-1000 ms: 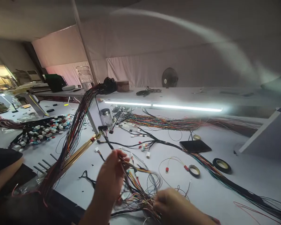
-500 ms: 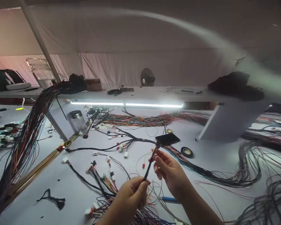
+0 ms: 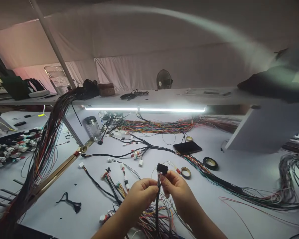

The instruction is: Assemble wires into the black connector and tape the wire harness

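Note:
Both of my hands pinch one bundle of thin wires that stands nearly upright between them. A black connector caps the bundle just above my fingers. My left hand grips the wires from the left, fingers curled. On the other side my right hand holds them just below the connector. The bundle runs down into a tangle of coloured wires at the table's near edge.
The white table carries many wire harnesses, white plugs, a dark tablet, tape rolls and a glass jar. A thick wire bunch hangs from the lit shelf. A brass bar lies at the left.
My hands have drawn closer together and the wire bundle now stands upright with its black connector on top. The view has shifted a little to the left.

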{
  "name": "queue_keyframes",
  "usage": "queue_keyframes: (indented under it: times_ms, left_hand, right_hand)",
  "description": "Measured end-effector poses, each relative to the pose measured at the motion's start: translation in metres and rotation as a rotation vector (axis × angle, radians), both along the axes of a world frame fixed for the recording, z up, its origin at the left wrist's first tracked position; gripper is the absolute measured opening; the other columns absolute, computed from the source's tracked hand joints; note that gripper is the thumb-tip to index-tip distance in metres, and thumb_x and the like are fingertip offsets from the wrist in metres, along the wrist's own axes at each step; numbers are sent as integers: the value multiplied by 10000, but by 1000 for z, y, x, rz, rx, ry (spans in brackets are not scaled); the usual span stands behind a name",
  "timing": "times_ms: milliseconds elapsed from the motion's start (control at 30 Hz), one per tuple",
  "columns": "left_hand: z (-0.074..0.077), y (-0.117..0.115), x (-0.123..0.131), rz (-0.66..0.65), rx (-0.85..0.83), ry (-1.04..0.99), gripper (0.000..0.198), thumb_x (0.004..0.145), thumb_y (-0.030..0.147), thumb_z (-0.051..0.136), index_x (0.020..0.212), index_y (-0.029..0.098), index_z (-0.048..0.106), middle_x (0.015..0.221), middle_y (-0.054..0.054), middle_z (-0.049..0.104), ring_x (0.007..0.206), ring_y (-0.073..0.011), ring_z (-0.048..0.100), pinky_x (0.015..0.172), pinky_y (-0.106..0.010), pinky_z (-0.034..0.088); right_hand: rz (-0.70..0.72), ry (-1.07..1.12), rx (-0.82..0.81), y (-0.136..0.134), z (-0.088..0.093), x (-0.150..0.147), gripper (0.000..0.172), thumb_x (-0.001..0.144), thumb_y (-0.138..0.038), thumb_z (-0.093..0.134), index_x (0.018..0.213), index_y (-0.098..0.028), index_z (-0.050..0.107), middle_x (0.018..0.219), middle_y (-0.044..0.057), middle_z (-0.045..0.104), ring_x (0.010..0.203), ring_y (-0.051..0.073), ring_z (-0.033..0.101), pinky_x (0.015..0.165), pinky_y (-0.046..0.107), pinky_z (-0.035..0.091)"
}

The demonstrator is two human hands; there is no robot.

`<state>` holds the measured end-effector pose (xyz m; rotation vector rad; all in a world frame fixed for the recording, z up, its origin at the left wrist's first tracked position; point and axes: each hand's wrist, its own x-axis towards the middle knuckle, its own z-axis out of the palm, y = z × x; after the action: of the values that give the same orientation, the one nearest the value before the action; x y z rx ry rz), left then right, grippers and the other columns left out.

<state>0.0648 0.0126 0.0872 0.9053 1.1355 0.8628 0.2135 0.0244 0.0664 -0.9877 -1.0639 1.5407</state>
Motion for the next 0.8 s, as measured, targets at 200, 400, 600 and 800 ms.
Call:
queue_keyframes:
  times_ms: [200,400,600,800]
  left_hand:
    - [4,-3,3,-145,-113,-50,139,695,242,499,582,186,558,377,89,295,345,-50,139,381,-225,69]
    - [1,-5,3,-126,-111,130,127,653,204,456,587,175,560,394,58,421,307,-57,279,321,-193,146]
    - [-9,-11,-6,-142,-79,-5,147,702,245,484,647,149,581,484,27,502,364,-73,391,354,-188,277]
    - [-12,-21,-11,-65,1,87,290,715,386,716,754,158,542,587,58,505,443,-54,402,427,-181,320]
  right_hand:
    - [37,-60,38,-10,2,-4,363,821,-530,648,846,-173,589,676,-31,527,550,109,455,541,258,391]
    - [58,31,-11,-16,-8,-9,338,832,-498,654,884,-168,603,673,-31,528,576,116,471,558,256,413]
    - [110,150,-88,-17,-7,-7,334,841,-483,655,873,-155,604,675,-24,525,582,108,453,559,246,404]
    - [59,110,-73,-21,-8,-7,316,851,-470,649,862,-158,605,645,-37,502,558,99,436,546,240,389]
